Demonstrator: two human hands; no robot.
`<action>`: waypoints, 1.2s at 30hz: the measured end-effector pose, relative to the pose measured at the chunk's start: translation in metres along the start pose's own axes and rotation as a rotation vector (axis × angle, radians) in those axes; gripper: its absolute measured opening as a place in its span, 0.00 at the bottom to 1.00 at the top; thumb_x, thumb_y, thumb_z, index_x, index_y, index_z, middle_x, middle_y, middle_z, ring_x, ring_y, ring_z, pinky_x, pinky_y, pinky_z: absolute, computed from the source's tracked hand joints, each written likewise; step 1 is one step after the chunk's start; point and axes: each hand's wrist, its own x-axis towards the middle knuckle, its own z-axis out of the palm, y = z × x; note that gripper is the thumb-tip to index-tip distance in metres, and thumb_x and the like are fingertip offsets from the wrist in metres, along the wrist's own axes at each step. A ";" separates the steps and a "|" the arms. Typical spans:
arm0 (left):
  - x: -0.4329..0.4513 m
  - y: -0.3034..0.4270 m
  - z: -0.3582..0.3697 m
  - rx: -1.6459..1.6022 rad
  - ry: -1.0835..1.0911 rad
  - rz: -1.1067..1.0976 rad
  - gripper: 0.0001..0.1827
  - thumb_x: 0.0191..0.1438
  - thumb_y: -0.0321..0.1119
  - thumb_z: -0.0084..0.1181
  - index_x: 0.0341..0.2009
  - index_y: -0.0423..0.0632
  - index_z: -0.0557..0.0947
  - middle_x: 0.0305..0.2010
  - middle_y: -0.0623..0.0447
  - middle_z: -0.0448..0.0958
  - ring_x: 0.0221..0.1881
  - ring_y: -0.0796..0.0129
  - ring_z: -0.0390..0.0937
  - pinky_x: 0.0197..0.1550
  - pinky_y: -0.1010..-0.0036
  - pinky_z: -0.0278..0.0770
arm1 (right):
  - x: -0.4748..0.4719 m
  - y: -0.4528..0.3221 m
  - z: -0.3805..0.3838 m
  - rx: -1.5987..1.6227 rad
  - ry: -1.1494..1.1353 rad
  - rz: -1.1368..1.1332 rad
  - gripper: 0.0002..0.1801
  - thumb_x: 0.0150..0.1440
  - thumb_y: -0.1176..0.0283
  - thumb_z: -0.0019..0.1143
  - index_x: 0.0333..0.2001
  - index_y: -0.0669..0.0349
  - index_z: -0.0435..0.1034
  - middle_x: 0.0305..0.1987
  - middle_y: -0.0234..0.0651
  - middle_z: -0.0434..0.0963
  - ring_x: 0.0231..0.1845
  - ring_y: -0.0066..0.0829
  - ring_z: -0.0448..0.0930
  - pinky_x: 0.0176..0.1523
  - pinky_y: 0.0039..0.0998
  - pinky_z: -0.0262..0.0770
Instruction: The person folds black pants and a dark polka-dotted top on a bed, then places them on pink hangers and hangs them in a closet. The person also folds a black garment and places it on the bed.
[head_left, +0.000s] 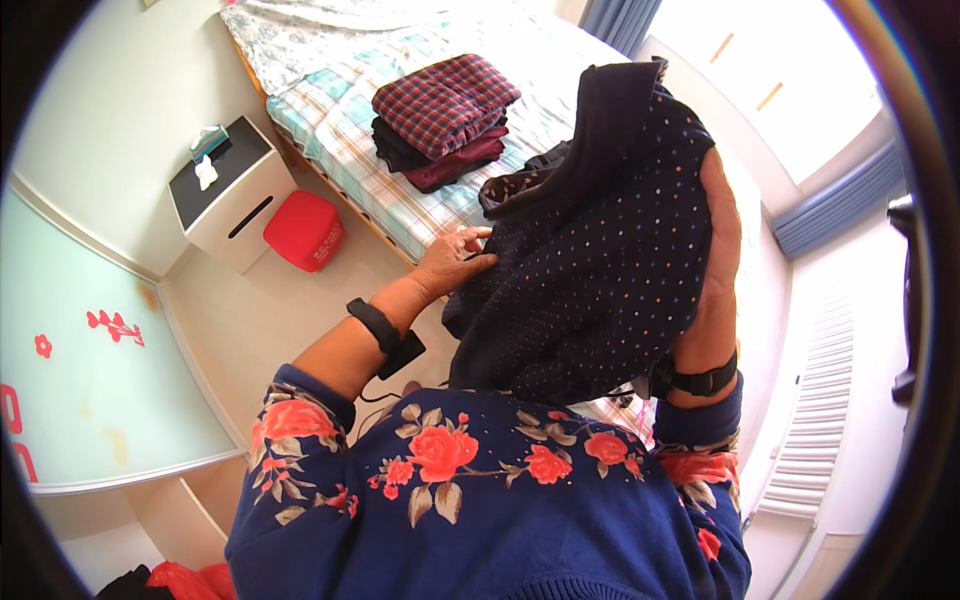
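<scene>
A black garment with small coloured dots (600, 240) hangs between my hands in front of my chest. My left hand (457, 259) pinches its left edge between thumb and fingers. Along its right side, my right hand (720, 225) supports the cloth, with the fingertips hidden behind it. The garment's dark collar or waistband (619, 97) points up and away from me. Beyond my left hand, a folded red-and-navy checked cloth (446, 101) tops a stack on the bed, above black cloth and a maroon cloth (457, 161).
The bed (345, 150) has a plaid sheet. Left of it stand a white nightstand with a black top (225, 169), holding a tissue box (208, 142), and a red stool (304, 229). A frosted sliding door (97, 360) is at far left, a white radiator (810, 405) at right.
</scene>
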 end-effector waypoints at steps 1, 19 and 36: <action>0.001 0.001 0.004 -0.019 0.008 0.026 0.29 0.44 0.47 0.59 0.48 0.43 0.72 0.36 0.51 0.71 0.41 0.66 0.69 0.51 0.70 0.61 | -0.001 -0.001 0.002 -0.011 -0.016 0.009 0.17 0.57 0.66 0.42 0.43 0.68 0.66 0.38 0.41 0.75 0.34 0.31 0.78 0.39 0.27 0.77; -0.015 0.005 -0.029 -0.568 0.126 0.052 0.11 0.49 0.32 0.56 0.35 0.45 0.70 0.30 0.60 0.70 0.31 0.80 0.67 0.36 0.82 0.69 | -0.010 -0.031 -0.027 -0.224 0.262 -0.231 0.15 0.54 0.67 0.47 0.41 0.67 0.68 0.36 0.37 0.76 0.33 0.28 0.77 0.38 0.25 0.75; -0.064 0.091 -0.101 0.243 0.767 0.372 0.10 0.53 0.33 0.51 0.28 0.39 0.76 0.20 0.56 0.71 0.24 0.79 0.65 0.29 0.82 0.66 | -0.009 -0.021 -0.073 -0.091 0.251 -0.093 0.15 0.54 0.67 0.48 0.40 0.68 0.69 0.36 0.38 0.76 0.33 0.28 0.77 0.38 0.24 0.75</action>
